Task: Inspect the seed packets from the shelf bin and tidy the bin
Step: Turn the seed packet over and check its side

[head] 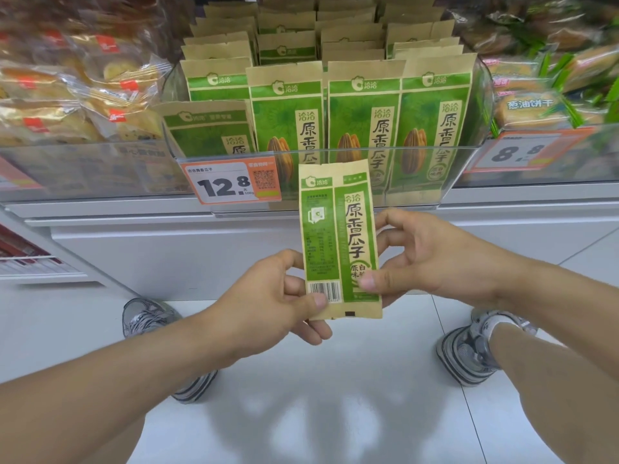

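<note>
the clear shelf bin is the landmark here, a transparent tub sitting on the white shelf, and it is packed with green and kraft-brown seed packets standing upright in four rows running back from the front wall; four stand full height across the front, and a fifth front packet at the bin's left end sits lower and tilted. to the left of the bin lie clear bags of pastries, and to its right green-wrapped biscuit packs. two price tags show: an orange one reading 12.8 clipped on the bin's front at the left, and another reading 8.8 just right of the bin. below the bin, in front of its front wall, one seed packet is held upright with its back side and barcode facing the camera. the left hand pinches its lower left corner, thumb over the barcode, and the right hand grips its right edge, thumb on the face. two grey sneakers stand on the white floor tiles far below the bin.
</note>
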{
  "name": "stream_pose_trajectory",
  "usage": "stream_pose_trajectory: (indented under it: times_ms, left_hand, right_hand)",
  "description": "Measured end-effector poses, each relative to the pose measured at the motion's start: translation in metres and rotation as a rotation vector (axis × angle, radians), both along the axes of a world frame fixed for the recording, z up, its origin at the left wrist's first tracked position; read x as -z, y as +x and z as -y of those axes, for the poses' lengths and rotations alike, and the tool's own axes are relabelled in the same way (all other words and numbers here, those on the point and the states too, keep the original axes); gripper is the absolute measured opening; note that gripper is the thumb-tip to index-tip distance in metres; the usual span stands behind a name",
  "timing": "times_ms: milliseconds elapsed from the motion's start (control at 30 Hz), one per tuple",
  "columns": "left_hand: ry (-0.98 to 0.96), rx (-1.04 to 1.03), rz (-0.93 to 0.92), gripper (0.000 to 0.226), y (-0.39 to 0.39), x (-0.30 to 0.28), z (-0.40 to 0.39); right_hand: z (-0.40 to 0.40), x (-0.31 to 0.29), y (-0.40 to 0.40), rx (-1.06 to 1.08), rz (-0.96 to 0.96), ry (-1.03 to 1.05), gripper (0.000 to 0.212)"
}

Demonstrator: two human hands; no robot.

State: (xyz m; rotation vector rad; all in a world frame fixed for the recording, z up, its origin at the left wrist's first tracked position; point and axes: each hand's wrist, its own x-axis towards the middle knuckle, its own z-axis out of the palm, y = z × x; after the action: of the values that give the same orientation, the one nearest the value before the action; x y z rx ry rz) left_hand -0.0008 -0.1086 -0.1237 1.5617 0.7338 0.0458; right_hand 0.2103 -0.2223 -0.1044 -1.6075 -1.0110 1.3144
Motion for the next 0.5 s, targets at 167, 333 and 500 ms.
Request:
stream_pose_trajectory:
  times_ms: [167, 333, 500]
  left_hand:
    - [-0.009, 0.017, 0.006, 0.023, -0.002, -0.004, 0.001]
    - [0.041, 0.046, -0.054, 0.030, -0.002, -0.006, 0.001]
    - [0.351, -0.084, -0.105, 0.076, -0.003, -0.011, 0.007]
  right_hand:
    - [0.004, -0.004, 0.012, -0.173, 0.010, 0.026, 0.075]
    - [0.006, -0.001, 0.016, -0.160, 0.000, 0.033, 0.078]
    - [0.008, -0.006, 0.009, -0.140, 0.099, 0.059, 0.079]
